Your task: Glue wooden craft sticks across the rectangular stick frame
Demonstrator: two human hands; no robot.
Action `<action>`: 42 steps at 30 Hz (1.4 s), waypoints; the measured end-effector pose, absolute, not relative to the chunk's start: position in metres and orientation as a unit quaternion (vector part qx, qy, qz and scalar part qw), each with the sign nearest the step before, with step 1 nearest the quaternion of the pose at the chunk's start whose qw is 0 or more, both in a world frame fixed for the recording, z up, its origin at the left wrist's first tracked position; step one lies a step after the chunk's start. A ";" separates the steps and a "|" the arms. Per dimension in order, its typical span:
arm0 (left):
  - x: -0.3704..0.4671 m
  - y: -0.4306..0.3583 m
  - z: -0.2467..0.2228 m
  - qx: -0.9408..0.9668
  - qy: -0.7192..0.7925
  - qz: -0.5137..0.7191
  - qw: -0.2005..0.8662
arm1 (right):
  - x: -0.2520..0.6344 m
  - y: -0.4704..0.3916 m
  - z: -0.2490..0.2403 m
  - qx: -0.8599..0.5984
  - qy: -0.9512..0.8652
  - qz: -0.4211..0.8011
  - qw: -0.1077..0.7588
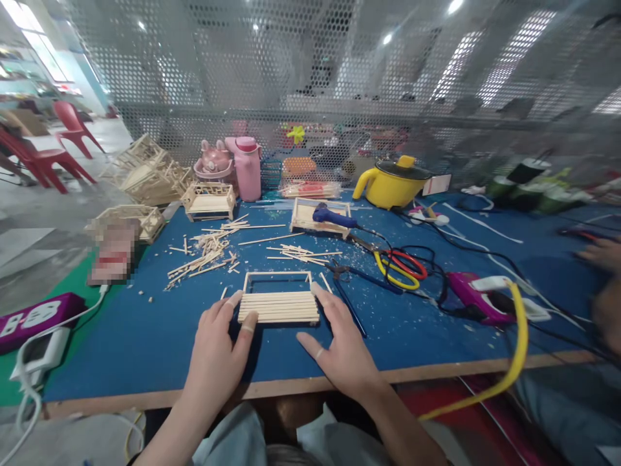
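A small wooden stick frame [279, 307] lies on the blue table in front of me, its near part covered by side-by-side sticks and its far part an open rectangle. My left hand [220, 340] grips its left end, the thumb on the front sticks and the fingers along the side. At the right end, my right hand [342, 343] touches the edge with its fingertips, thumb spread away from the frame. Pale bands wrap some fingers on both hands. Beyond the frame are loose sticks [303, 254] and a larger stick pile [208, 252].
A blue glue gun [332, 216] rests on another stick piece [303, 217]. Pliers [345, 285], scissors [400, 268] and cables lie to the right. A yellow pot [395, 184] and a pink jug [248, 171] stand behind. Another person's hand [604, 254] is at far right.
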State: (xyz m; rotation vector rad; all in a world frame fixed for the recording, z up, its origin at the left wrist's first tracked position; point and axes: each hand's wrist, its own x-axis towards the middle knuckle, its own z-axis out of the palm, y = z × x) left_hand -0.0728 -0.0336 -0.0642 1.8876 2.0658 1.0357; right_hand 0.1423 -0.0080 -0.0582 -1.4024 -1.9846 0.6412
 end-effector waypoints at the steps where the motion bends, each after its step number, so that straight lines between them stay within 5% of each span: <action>1: -0.072 -0.034 -0.064 0.630 0.690 0.348 0.076 | 0.143 -0.008 -0.058 -0.528 -0.752 0.244 0.310; 9: -0.068 -0.036 -0.067 0.625 0.677 0.385 0.058 | 0.148 -0.010 -0.063 -0.521 -0.683 0.276 0.431; 20: -0.069 -0.034 -0.053 0.523 0.663 0.447 0.295 | 0.136 -0.006 -0.046 -0.549 -0.648 0.379 0.367; 30: -0.083 -0.028 -0.051 0.488 0.633 0.496 0.340 | 0.139 -0.003 -0.048 -0.564 -0.662 0.350 0.348; 36: -0.090 -0.027 -0.052 0.504 0.653 0.478 0.302 | 0.141 0.013 -0.023 -0.505 -0.751 0.182 0.383; 42: -0.086 -0.030 -0.052 0.502 0.646 0.477 0.321 | 0.101 0.069 0.012 -0.351 -0.902 0.221 0.124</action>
